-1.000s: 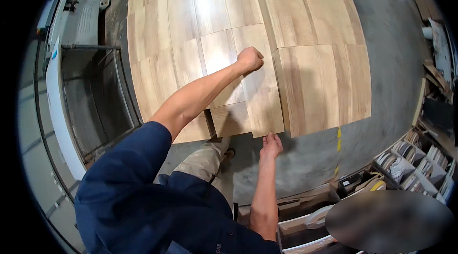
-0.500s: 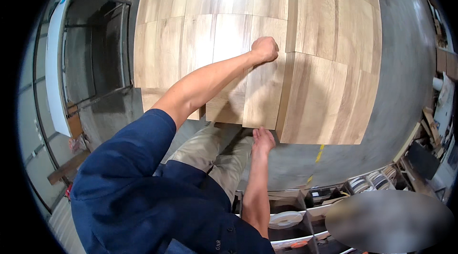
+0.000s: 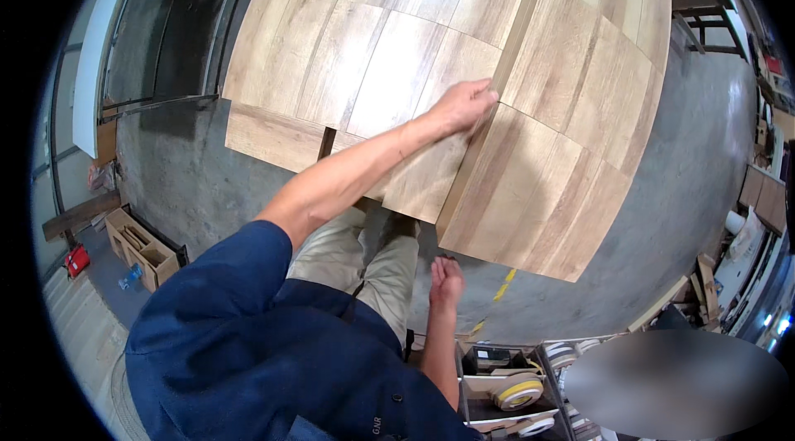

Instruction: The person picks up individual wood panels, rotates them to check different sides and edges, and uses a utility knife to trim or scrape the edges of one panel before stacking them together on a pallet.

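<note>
Light wood-grain boards lie side by side in a lower group on the left. A higher group of similar boards stands on the right, its long side face forming a step between them. My left hand is over the lower boards beside that step, its fingers curled and thumb pinched in; whatever it may hold is too small to make out. Under my left forearm, a front board is partly hidden. My right hand hangs apart from the front edge, palm up, fingers loosely bent, with nothing visible in it.
A metal-framed rack stands at the left. A cardboard box sits on the floor there. Behind my right arm is a compartment shelf with rolls of edging tape. Wooden offcuts lean at the right.
The view has turned, so the boards appear slanted. My left hand has shifted right to the step, its fist loosening into a pinch. My right hand has dropped away from the front edge.
</note>
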Action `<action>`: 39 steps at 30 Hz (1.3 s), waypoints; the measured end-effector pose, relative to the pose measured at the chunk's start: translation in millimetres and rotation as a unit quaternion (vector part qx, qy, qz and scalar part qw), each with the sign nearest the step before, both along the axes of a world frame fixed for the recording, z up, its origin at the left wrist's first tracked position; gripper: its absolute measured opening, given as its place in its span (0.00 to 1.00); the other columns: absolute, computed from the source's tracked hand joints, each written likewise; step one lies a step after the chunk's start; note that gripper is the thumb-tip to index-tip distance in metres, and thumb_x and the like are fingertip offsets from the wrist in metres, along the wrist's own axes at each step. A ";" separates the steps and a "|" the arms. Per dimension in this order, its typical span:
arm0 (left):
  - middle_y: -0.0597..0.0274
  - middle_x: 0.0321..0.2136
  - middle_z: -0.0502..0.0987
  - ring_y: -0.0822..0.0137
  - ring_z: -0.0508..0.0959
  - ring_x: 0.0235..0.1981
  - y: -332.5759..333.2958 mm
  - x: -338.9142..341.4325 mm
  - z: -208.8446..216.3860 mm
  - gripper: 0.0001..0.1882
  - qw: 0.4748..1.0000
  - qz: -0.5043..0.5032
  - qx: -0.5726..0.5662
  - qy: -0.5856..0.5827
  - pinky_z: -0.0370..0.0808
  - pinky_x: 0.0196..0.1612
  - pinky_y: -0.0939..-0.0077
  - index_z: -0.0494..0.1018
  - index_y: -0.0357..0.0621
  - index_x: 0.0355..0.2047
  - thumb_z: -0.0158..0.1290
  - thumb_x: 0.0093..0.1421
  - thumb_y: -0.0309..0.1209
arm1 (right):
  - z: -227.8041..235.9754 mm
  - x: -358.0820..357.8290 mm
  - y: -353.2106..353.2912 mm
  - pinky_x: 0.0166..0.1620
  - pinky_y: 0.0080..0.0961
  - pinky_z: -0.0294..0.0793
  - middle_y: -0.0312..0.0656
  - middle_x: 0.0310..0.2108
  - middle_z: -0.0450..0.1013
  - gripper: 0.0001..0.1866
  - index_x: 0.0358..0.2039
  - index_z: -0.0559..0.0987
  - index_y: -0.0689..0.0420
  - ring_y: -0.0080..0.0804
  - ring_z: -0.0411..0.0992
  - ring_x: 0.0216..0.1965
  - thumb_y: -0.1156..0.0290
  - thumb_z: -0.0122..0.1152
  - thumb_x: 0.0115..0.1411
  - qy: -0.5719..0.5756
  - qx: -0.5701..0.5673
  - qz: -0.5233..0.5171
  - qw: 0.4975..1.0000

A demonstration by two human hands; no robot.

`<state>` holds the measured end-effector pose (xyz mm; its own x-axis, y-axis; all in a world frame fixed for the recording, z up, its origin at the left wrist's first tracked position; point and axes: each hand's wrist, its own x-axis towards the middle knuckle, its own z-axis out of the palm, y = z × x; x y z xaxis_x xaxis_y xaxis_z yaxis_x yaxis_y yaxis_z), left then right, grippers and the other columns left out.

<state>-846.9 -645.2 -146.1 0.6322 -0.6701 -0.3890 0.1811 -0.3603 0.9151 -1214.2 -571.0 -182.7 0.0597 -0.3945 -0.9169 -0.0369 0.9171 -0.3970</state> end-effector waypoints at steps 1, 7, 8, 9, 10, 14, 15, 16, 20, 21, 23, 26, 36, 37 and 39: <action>0.65 0.33 0.74 0.73 0.71 0.31 -2.4 -5.9 6.0 0.28 0.993 0.003 -0.044 0.110 0.69 0.37 0.82 0.58 0.33 0.56 0.46 0.58 0.36 | 1.9 -11.4 -10.1 0.49 0.32 0.69 0.51 0.45 0.69 0.19 0.49 0.65 0.68 0.39 0.69 0.46 0.74 0.51 0.58 0.003 0.003 -0.012 1.000; 0.69 0.29 0.67 0.82 0.65 0.29 -12.3 -31.7 -35.4 0.32 0.994 0.046 -0.089 -0.040 0.66 0.32 0.86 0.49 0.31 0.59 0.45 0.59 0.32 | 19.4 -26.0 -47.4 0.47 0.29 0.71 0.49 0.43 0.70 0.16 0.47 0.66 0.66 0.38 0.70 0.44 0.73 0.46 0.60 0.002 -0.027 0.026 0.999; 0.52 0.42 0.63 0.67 0.62 0.44 -15.6 -32.9 -24.7 0.32 0.998 0.033 -0.061 -0.004 0.61 0.46 0.80 0.51 0.26 0.57 0.45 0.58 0.34 | 17.6 -29.2 -49.8 0.47 0.29 0.71 0.49 0.43 0.70 0.16 0.47 0.66 0.66 0.38 0.70 0.44 0.73 0.46 0.60 0.001 -0.028 0.017 0.999; 0.47 0.47 0.61 0.63 0.61 0.49 -16.0 -32.6 -19.4 0.32 0.998 0.027 -0.050 0.009 0.59 0.50 0.78 0.51 0.25 0.57 0.45 0.58 0.34 | 15.5 -31.6 -50.8 0.46 0.30 0.72 0.50 0.42 0.70 0.17 0.48 0.65 0.67 0.38 0.71 0.43 0.74 0.48 0.59 -0.004 -0.027 0.004 1.000; 0.41 0.51 0.59 0.58 0.59 0.54 -16.6 -32.9 -14.0 0.32 0.999 0.022 -0.039 0.022 0.57 0.55 0.76 0.51 0.23 0.56 0.44 0.57 0.34 | 13.4 -33.7 -51.5 0.45 0.31 0.73 0.51 0.42 0.70 0.19 0.49 0.65 0.68 0.39 0.72 0.41 0.75 0.49 0.58 -0.008 -0.027 -0.009 1.000; 0.36 0.56 0.57 0.53 0.58 0.60 -16.2 -33.4 -8.0 0.32 0.999 0.005 -0.041 0.002 0.54 0.60 0.73 0.51 0.23 0.56 0.43 0.57 0.34 | 9.0 -37.3 -55.8 0.45 0.32 0.73 0.53 0.42 0.70 0.19 0.49 0.64 0.69 0.41 0.72 0.42 0.75 0.48 0.58 -0.014 -0.025 -0.007 1.000; 0.36 0.56 0.57 0.53 0.57 0.60 -15.6 -34.2 -9.0 0.32 1.000 0.009 -0.025 -0.007 0.54 0.60 0.73 0.50 0.24 0.56 0.43 0.57 0.34 | 7.3 -39.7 -57.1 0.46 0.33 0.72 0.53 0.43 0.69 0.18 0.49 0.64 0.68 0.41 0.71 0.43 0.75 0.45 0.59 -0.012 -0.022 -0.010 1.000; 0.36 0.57 0.57 0.53 0.57 0.60 -14.9 -34.5 -10.1 0.32 1.000 0.012 -0.009 -0.016 0.53 0.61 0.74 0.50 0.24 0.57 0.43 0.57 0.34 | 5.7 -42.2 -58.5 0.47 0.33 0.72 0.52 0.44 0.69 0.18 0.49 0.64 0.68 0.42 0.70 0.45 0.74 0.43 0.60 -0.010 -0.019 -0.012 1.000; 0.36 0.58 0.54 0.53 0.55 0.61 -17.2 -34.1 -4.5 0.34 1.000 -0.006 -0.002 -0.020 0.52 0.61 0.74 0.47 0.25 0.58 0.43 0.57 0.35 | 7.1 -51.1 -69.2 0.48 0.35 0.71 0.53 0.45 0.68 0.18 0.50 0.64 0.69 0.43 0.69 0.46 0.75 0.43 0.59 -0.003 -0.012 -0.033 0.999; 0.36 0.58 0.54 0.53 0.55 0.61 -17.0 -33.0 -7.9 0.34 1.000 -0.007 -0.004 -0.019 0.52 0.61 0.74 0.47 0.25 0.58 0.43 0.57 0.35 | 8.2 -51.9 -71.6 0.49 0.35 0.70 0.54 0.45 0.68 0.19 0.50 0.63 0.69 0.44 0.69 0.47 0.74 0.43 0.59 -0.011 -0.013 -0.027 0.999; 0.37 0.58 0.55 0.54 0.56 0.61 -18.6 -33.2 -12.7 0.35 1.000 0.019 0.000 0.010 0.52 0.61 0.74 0.45 0.26 0.59 0.44 0.58 0.36 | 11.3 -50.9 -75.1 0.50 0.36 0.69 0.54 0.46 0.68 0.19 0.51 0.63 0.69 0.44 0.68 0.48 0.74 0.43 0.59 -0.017 -0.015 -0.025 0.999; 0.57 0.38 0.58 0.68 0.58 0.38 -22.7 -34.0 -14.8 0.36 0.998 0.036 -0.029 0.037 0.56 0.39 0.81 0.40 0.31 0.61 0.45 0.59 0.33 | 15.0 -45.5 -77.5 0.48 0.36 0.71 0.56 0.44 0.68 0.20 0.50 0.63 0.70 0.46 0.70 0.45 0.76 0.48 0.57 -0.052 -0.018 -0.019 0.998; 0.49 0.50 0.64 0.69 0.67 0.46 -22.7 -33.6 -27.0 0.38 0.994 0.056 -0.084 0.031 0.65 0.49 0.81 0.36 0.29 0.61 0.47 0.59 0.29 | 18.9 -45.7 -80.6 0.51 0.37 0.67 0.48 0.44 0.70 0.18 0.47 0.67 0.64 0.41 0.69 0.46 0.73 0.52 0.56 -0.146 0.044 -0.016 0.988; 0.43 0.55 0.56 0.62 0.59 0.54 -24.5 -34.9 -24.3 0.39 0.993 0.048 -0.085 0.061 0.56 0.56 0.78 0.37 0.26 0.60 0.47 0.58 0.31 | 16.1 -41.1 -75.8 0.53 0.38 0.65 0.47 0.45 0.70 0.18 0.47 0.68 0.63 0.40 0.68 0.47 0.72 0.53 0.56 -0.199 0.072 -0.018 0.977; 0.37 0.60 0.49 0.56 0.50 0.62 -23.6 -35.9 -23.5 0.40 0.992 0.049 -0.083 0.087 0.48 0.62 0.74 0.38 0.24 0.59 0.48 0.57 0.32 | 27.2 -15.1 -69.1 0.56 0.40 0.60 0.47 0.48 0.67 0.20 0.49 0.66 0.62 0.41 0.64 0.51 0.70 0.53 0.56 -0.245 0.104 -0.023 0.964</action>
<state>-882.8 -668.9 -169.7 0.6299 -0.6729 -0.3879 0.3682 -0.1810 0.9120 -1229.4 -640.2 -155.5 0.4926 -0.2189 -0.8423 0.1517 0.9746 -0.1645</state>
